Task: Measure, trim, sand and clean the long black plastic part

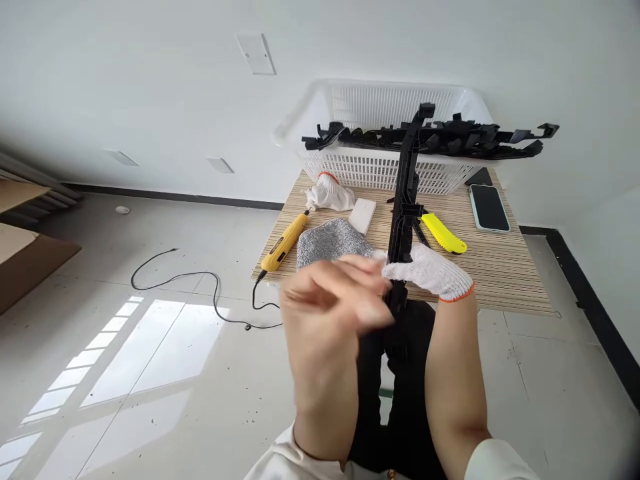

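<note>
Nearest, blurred bare left hand [327, 303], fingers spread and holding nothing, hiding the lower end of the black plastic strip [406, 200]. Gloved right hand [430, 272] clamped on that upright strip above the table [500, 273]. Beyond: one grey glove [330, 241], one white basket [380, 167] of black parts, count unclear.

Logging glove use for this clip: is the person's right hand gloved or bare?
Gloved. The right hand wears a white knit glove with an orange cuff and grips the long black plastic part; the left hand is bare.

Matt black plastic rail [406, 193], knitted cloth glove [430, 270], striped wood table [500, 267]
</note>
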Demonstrator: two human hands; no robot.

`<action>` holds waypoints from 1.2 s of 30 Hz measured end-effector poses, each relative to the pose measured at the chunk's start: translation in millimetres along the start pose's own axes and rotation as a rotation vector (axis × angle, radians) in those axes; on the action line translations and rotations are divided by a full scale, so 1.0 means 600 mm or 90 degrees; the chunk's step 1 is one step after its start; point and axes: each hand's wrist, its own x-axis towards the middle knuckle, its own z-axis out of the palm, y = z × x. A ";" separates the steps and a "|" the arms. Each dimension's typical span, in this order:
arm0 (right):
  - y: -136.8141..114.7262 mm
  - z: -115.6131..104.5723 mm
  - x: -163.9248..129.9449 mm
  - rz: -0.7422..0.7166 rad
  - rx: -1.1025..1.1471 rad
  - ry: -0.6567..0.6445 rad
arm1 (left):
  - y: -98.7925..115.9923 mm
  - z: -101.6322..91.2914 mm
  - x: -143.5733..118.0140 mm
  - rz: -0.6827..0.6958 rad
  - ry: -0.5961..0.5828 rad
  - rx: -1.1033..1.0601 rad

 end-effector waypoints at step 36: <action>-0.023 0.093 0.104 -0.068 -0.554 0.360 | -0.115 -0.093 0.076 -0.166 -0.148 -0.048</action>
